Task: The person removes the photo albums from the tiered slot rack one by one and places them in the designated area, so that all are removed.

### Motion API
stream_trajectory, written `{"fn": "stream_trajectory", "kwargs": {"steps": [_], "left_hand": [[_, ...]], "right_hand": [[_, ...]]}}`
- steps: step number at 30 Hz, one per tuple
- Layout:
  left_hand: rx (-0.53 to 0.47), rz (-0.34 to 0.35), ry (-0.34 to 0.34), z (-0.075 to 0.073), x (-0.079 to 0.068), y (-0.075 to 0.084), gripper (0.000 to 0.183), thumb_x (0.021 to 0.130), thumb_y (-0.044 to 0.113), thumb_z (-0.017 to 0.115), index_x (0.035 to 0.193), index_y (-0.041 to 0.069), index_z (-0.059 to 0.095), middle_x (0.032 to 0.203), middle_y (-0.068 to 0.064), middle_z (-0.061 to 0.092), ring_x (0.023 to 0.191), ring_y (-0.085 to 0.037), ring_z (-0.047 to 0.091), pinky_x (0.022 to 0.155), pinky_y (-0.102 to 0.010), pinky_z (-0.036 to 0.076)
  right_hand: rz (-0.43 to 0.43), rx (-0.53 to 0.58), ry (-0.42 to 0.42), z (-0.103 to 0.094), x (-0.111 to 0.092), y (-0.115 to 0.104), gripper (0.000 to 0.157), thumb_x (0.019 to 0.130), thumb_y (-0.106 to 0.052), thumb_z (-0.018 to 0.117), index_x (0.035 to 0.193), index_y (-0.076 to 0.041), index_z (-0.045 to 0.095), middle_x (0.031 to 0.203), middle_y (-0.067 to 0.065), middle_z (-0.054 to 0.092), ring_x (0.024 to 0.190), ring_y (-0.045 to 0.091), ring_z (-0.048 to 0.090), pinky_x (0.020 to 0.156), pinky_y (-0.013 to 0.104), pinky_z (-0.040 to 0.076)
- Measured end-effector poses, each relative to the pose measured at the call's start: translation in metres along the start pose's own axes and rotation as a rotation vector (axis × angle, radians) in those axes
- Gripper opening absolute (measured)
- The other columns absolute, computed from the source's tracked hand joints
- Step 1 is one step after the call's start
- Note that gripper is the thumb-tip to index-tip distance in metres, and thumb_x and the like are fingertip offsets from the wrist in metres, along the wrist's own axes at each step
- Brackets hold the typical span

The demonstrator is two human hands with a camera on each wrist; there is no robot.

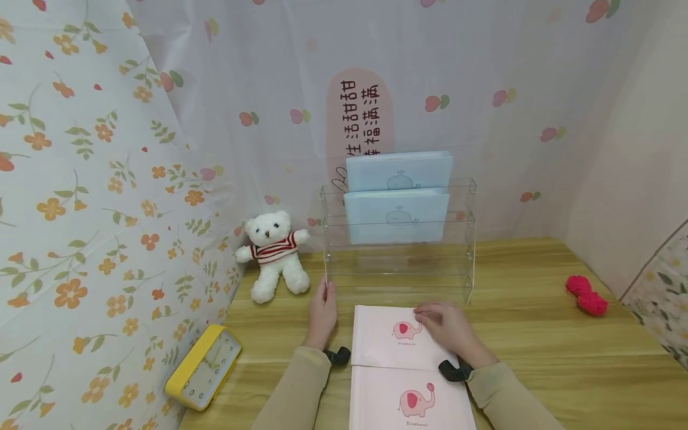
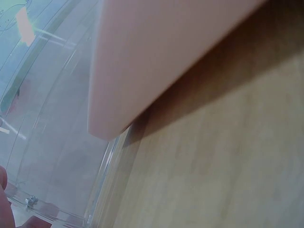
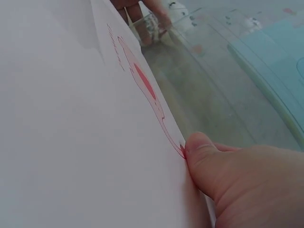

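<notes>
My right hand (image 1: 451, 331) pinches the far right part of the upper pink elephant booklet (image 1: 373, 337), thumb on its cover in the right wrist view. That booklet is tilted, its edge lifted off the table, and overlaps a second pink elephant booklet (image 1: 376, 403) nearer me. My left hand (image 1: 322, 316) grips the lower left side panel of a clear acrylic rack (image 1: 398, 274), thumb and fingers on either side. Two light-blue whale booklets, a rear one (image 1: 371, 170) and a front one (image 1: 371, 218), stand in the rack's upper tiers.
A white teddy bear (image 1: 279, 263) in a striped sweater sits left of the rack. Near the table's left edge lies a yellow alarm clock (image 1: 206, 367). Red yarn (image 1: 586, 295) lies at the right. Patterned curtains (image 1: 258, 137) hang behind and beside the wooden table (image 1: 537, 358).
</notes>
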State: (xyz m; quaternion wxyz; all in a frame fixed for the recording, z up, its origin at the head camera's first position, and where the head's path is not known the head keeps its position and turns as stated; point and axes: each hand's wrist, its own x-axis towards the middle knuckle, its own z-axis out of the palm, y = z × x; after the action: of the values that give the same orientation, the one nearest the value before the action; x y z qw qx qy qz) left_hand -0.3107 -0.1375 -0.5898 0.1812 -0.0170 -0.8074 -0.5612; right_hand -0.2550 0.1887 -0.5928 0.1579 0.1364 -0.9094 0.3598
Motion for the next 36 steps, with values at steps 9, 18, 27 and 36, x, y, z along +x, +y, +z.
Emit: {"fn": "stream_trajectory", "kwargs": {"steps": [9, 18, 27, 36], "left_hand": [[0.043, 0.035, 0.033, 0.002, 0.002, -0.012, 0.058, 0.118, 0.048, 0.048, 0.161, 0.010, 0.057, 0.147, -0.022, 0.071, 0.133, -0.043, 0.070, 0.111, -0.056, 0.059], [-0.001, -0.003, 0.006, 0.004, 0.003, -0.008, 0.059, 0.117, 0.052, 0.049, 0.164, 0.018, 0.055, 0.154, -0.020, 0.066, 0.140, -0.045, 0.065, 0.117, -0.061, 0.053], [-0.033, -0.063, -0.010, 0.008, 0.015, -0.036, 0.057, 0.116, 0.051, 0.052, 0.166, 0.023, 0.052, 0.160, -0.014, 0.063, 0.149, -0.037, 0.059, 0.123, -0.058, 0.049], [0.043, 0.014, 0.027, 0.007, 0.010, -0.035, 0.057, 0.117, 0.052, 0.049, 0.164, 0.021, 0.055, 0.152, -0.019, 0.068, 0.140, -0.039, 0.067, 0.114, -0.056, 0.058]], "right_hand": [[0.032, 0.021, -0.010, -0.007, 0.003, -0.007, 0.010, 0.098, -0.015, 0.084, 0.108, -0.016, 0.087, 0.114, 0.007, 0.085, 0.112, 0.037, 0.078, 0.100, 0.059, 0.062], [-0.019, 0.025, 0.221, -0.063, 0.040, -0.040, 0.023, 0.101, -0.009, 0.080, 0.120, 0.002, 0.076, 0.112, 0.020, 0.079, 0.104, 0.039, 0.074, 0.092, 0.054, 0.063], [-0.025, 0.145, 0.424, -0.114, 0.111, -0.068, 0.049, 0.104, -0.017, 0.077, 0.141, 0.009, 0.059, 0.134, 0.029, 0.067, 0.124, 0.046, 0.065, 0.116, 0.049, 0.054], [0.167, 0.307, 0.259, -0.142, 0.154, -0.087, 0.080, 0.106, -0.046, 0.073, 0.162, 0.001, 0.039, 0.159, 0.027, 0.051, 0.145, 0.047, 0.054, 0.128, 0.062, 0.042]]}}
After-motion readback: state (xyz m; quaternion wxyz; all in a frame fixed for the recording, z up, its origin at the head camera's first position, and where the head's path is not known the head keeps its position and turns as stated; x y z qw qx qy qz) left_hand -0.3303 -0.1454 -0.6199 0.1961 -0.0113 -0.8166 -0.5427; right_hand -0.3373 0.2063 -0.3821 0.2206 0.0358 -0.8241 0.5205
